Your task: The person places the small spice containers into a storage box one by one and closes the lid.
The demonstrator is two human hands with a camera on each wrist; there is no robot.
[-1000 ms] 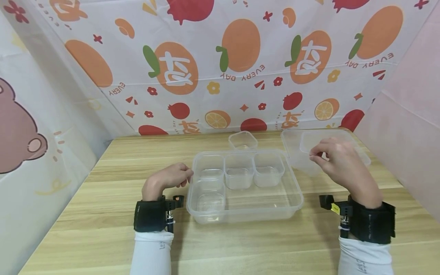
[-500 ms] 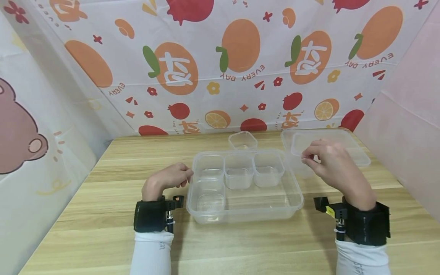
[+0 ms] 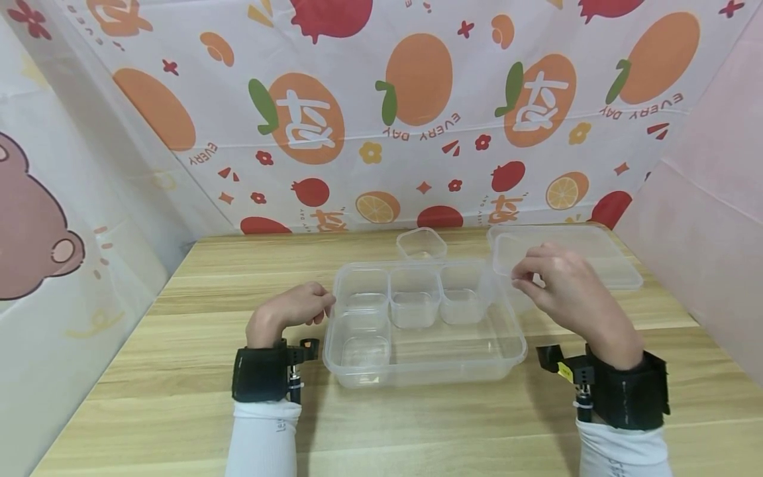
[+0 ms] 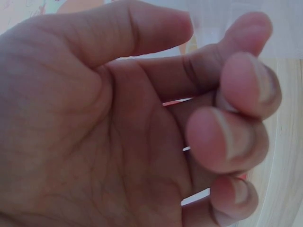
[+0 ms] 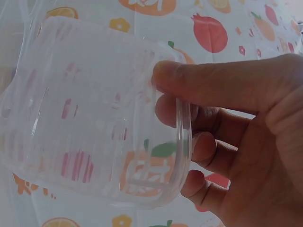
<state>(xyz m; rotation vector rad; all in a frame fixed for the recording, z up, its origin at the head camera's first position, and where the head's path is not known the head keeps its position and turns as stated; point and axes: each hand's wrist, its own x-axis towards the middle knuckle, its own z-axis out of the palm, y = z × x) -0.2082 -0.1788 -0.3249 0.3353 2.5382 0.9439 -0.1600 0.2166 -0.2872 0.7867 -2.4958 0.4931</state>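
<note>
My right hand (image 3: 557, 281) pinches a small clear plastic container (image 5: 94, 109) by its rim, thumb on one side and fingers on the other. It hangs tilted above the back right corner of a large clear plastic box (image 3: 429, 374). At the box's left rim, my left hand (image 3: 295, 306) holds on with curled fingers; the left wrist view has its thumb and index finger at the translucent wall. Inside the box, small clear containers (image 3: 415, 315) form a back row of three, with another container (image 3: 365, 354) at front left.
One more small clear container (image 3: 421, 245) stands behind the box. A large clear lid (image 3: 608, 265) lies at the back right of the wooden table (image 3: 179, 371). A fruit-print cloth (image 3: 369, 86) hangs along the back.
My right hand has moved left with the small container, from over the lid toward the box's back right corner. The left hand stays at the left rim.
</note>
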